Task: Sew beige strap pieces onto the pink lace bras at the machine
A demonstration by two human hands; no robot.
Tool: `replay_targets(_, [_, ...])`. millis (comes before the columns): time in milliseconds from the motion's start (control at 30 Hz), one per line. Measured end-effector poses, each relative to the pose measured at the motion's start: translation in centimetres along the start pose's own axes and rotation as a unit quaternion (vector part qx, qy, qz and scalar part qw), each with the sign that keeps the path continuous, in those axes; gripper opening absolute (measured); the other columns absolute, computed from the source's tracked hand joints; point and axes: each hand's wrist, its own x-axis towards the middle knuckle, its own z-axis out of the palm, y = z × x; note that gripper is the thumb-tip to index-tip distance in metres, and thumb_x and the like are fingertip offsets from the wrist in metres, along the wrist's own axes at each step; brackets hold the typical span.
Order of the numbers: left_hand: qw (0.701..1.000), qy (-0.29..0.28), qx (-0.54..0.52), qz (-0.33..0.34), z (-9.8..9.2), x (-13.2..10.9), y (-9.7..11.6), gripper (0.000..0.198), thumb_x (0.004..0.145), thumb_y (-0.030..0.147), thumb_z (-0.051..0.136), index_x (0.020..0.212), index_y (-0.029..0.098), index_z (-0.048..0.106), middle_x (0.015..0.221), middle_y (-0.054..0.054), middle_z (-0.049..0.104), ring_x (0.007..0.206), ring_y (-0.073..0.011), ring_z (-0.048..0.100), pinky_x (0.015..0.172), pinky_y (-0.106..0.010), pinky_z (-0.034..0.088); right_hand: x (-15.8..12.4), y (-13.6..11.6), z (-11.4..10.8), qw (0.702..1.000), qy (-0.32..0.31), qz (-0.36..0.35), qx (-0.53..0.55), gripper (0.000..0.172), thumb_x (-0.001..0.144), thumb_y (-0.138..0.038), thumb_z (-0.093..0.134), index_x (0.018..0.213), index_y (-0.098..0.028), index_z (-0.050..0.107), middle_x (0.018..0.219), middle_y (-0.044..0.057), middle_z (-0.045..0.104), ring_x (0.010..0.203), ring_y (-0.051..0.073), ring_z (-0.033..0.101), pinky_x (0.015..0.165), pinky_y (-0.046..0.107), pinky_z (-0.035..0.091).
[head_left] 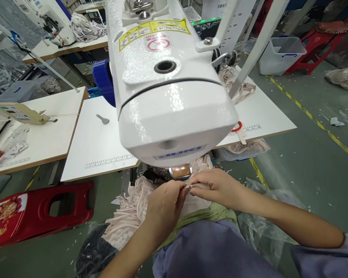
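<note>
Both hands meet over my lap, just below the head of a white sewing machine (176, 119). My left hand (165, 200) pinches the edge of a pale pink fabric piece (195, 204). Close beside it on the right, my right hand (220, 188) grips the same piece between thumb and fingers. A heap of pale pink lace (133, 214) hangs to the left of my left hand. Beyond the fingertips, under the machine head, sits a shiny metal-framed part (180, 171). The machine head hides whatever lies behind it.
White tabletops (95, 135) flank the machine, with a small grey tool (103, 119) on the left and red-handled scissors (237, 126) on the right. A red stool (43, 212) stands at left. Plastic bags (266, 224) lie right of my lap. A lidless bin (281, 56) stands farther back.
</note>
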Motion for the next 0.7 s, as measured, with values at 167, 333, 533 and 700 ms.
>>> replay_targets(167, [0.998, 0.056, 0.008, -0.042, 1.1, -0.2, 0.2, 0.030, 0.102, 0.025, 0.037, 0.086, 0.018, 0.061, 0.071, -0.002, 0.068, 0.062, -0.0150, 0.064, 0.056, -0.025, 0.043, 0.5, -0.2, 0.2, 0.987, 0.118, -0.070, -0.078, 0.023, 0.093, -0.029, 0.053, 0.085, -0.019, 0.071, 0.077, 0.004, 0.067, 0.074, 0.016, 0.059, 0.065, 0.026, 0.040])
replay_targets(333, [0.989, 0.115, 0.092, -0.013, 1.2, -0.4, -1.8, 0.017, 0.101, 0.027, 0.047, 0.107, 0.020, 0.062, 0.069, 0.003, 0.068, 0.058, -0.0135, 0.062, 0.054, -0.025, 0.040, 3.3, -1.0, -1.3, 0.993, 0.045, -0.012, -0.105, 0.018, 0.087, -0.020, 0.054, 0.078, -0.018, 0.070, 0.077, 0.001, 0.065, 0.070, 0.013, 0.055, 0.064, 0.026, 0.034])
replay_targets(533, [0.952, 0.122, 0.201, 0.197, 0.6, -0.5, -5.2, 0.031, 0.095, 0.008, 0.050, 0.124, 0.015, 0.057, 0.081, -0.002, 0.072, 0.060, -0.0150, 0.056, 0.058, -0.029, 0.039, 4.8, -1.6, -2.2, 0.986, 0.027, -0.018, -0.165, 0.016, 0.084, -0.017, 0.054, 0.070, -0.016, 0.061, 0.071, 0.001, 0.060, 0.068, 0.013, 0.047, 0.061, 0.028, 0.027])
replay_targets(700, [0.946, 0.087, 0.239, 0.201, -0.1, 0.2, -4.5, 0.028, 0.098, 0.009, 0.039, 0.120, 0.012, 0.056, 0.066, 0.000, 0.065, 0.054, -0.0155, 0.056, 0.052, -0.030, 0.036, 4.1, -1.6, -1.7, 0.975, 0.063, -0.034, -0.209, 0.019, 0.087, -0.017, 0.056, 0.068, -0.018, 0.063, 0.068, 0.001, 0.059, 0.064, 0.014, 0.047, 0.060, 0.029, 0.030])
